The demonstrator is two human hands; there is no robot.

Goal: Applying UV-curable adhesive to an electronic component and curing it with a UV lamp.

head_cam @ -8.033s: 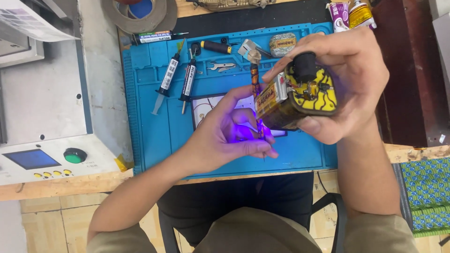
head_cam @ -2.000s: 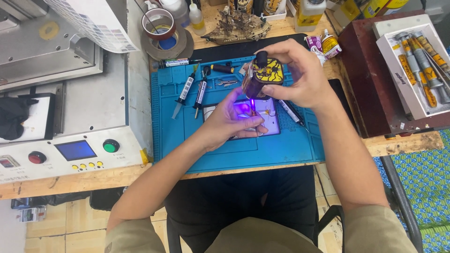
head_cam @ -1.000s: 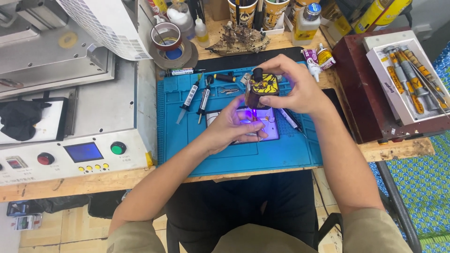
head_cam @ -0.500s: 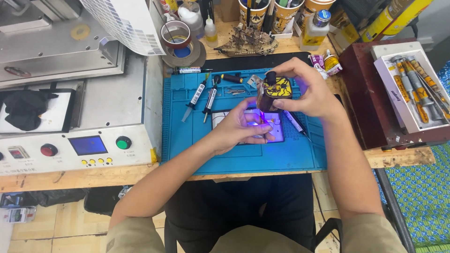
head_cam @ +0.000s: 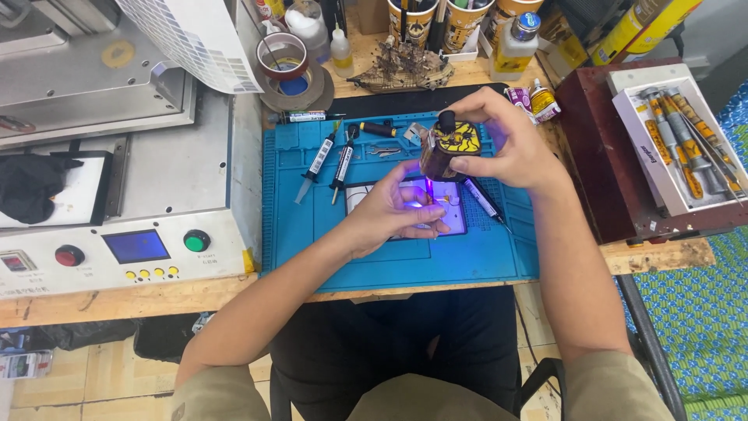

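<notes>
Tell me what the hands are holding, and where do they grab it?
The right hand grips a yellow-and-black UV lamp around its body. The left hand holds nothing; it presses flat on a phone on the blue mat.

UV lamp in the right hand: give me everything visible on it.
The UV lamp is a stubby, dark tool with a yellow-and-black patterned body and a black knob on top. The right hand grips it from the side, holding it roughly upright above the blue mat. It is lit: violet light falls from its lower end onto the left hand's fingers and the flat panel beneath.
</notes>
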